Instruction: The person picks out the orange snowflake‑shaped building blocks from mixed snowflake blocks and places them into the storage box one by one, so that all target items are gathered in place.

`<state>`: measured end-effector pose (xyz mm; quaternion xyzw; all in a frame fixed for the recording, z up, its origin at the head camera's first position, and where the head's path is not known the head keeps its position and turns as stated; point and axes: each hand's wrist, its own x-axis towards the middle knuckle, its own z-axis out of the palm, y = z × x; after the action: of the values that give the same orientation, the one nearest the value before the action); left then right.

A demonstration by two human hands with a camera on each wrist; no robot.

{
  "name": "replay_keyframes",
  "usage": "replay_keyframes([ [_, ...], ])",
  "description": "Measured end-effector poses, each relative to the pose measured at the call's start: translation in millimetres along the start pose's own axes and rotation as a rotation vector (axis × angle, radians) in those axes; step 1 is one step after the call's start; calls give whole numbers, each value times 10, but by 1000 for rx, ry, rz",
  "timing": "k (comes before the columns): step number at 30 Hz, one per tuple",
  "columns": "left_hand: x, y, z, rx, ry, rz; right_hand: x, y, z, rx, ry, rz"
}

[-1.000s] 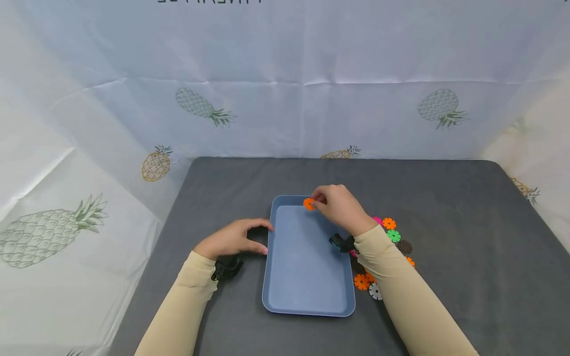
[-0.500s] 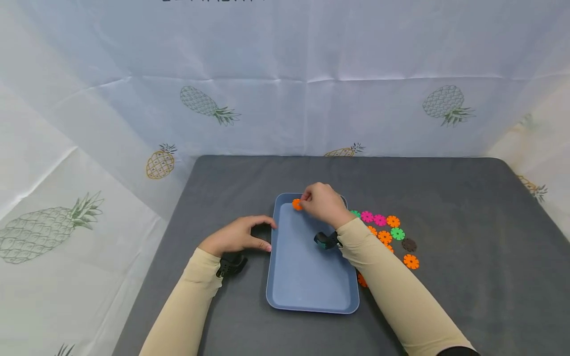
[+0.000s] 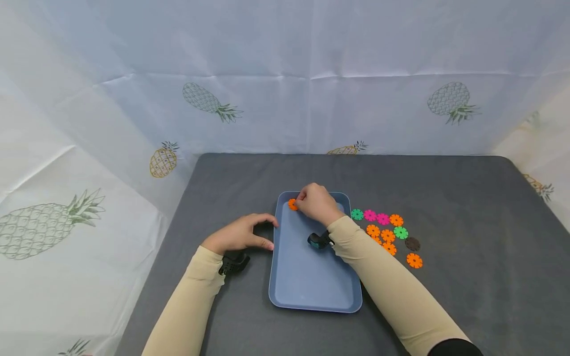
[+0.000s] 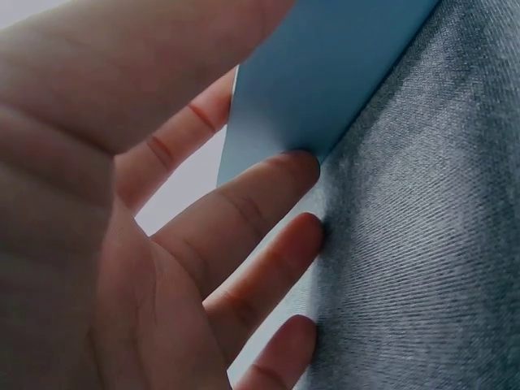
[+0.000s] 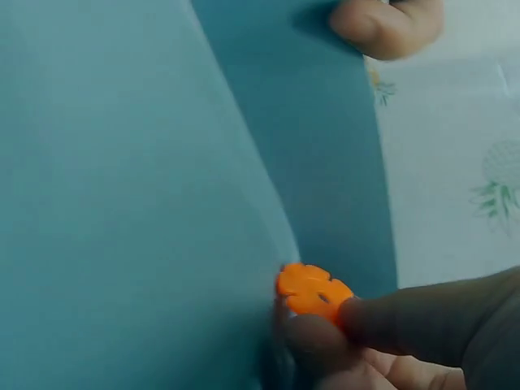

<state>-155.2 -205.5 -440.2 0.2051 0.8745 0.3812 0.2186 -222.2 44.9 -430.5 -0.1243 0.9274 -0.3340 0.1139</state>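
Note:
Between thumb and fingertips my right hand (image 3: 318,203) pinches an orange notched disc (image 3: 292,204), shaped like a flower. It is at the far left corner of the blue tray (image 3: 316,277). In the right wrist view the orange disc (image 5: 313,290) stands tilted where the tray's floor meets its wall. My left hand (image 3: 242,233) lies beside the tray's left side, thumb and index finger spread with their tips at the rim. The left wrist view shows the fingers (image 4: 244,207) relaxed, one fingertip against the tray's outer wall (image 4: 325,73) and others on the cloth.
Right of the tray several notched discs lie flat on the grey cloth (image 3: 467,287): orange (image 3: 414,260), green (image 3: 401,232), pink (image 3: 383,219) and brown (image 3: 412,244). My right forearm (image 3: 392,277) covers part of that area. A pineapple-print curtain (image 3: 285,113) hangs behind the table.
My right hand has moved left across the tray's far end with the orange disc, reaching the far left corner. More discs show beside the forearm. The left hand stays at the rim.

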Motion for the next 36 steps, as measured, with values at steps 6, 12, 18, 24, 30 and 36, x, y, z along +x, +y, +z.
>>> replay_keyframes([
  [6, 36, -46, 11, -34, -13, 9, -6, 31, 64, 19, 17, 29],
  [12, 44, -93, 19, -71, -17, 30, -8, 70, 153, 3, 61, -25],
  [18, 40, -105, 22, -87, -25, 22, -10, 66, 194, 7, 62, -33],
  [24, 33, -107, -4, -109, -35, 35, 1, 49, 200, 11, 70, -45],
  [30, 45, -134, -6, -112, -38, 48, 11, 47, 206, 10, 76, -42],
  [36, 44, -146, 11, -123, -37, 37, 19, 66, 224, 2, 79, -43],
])
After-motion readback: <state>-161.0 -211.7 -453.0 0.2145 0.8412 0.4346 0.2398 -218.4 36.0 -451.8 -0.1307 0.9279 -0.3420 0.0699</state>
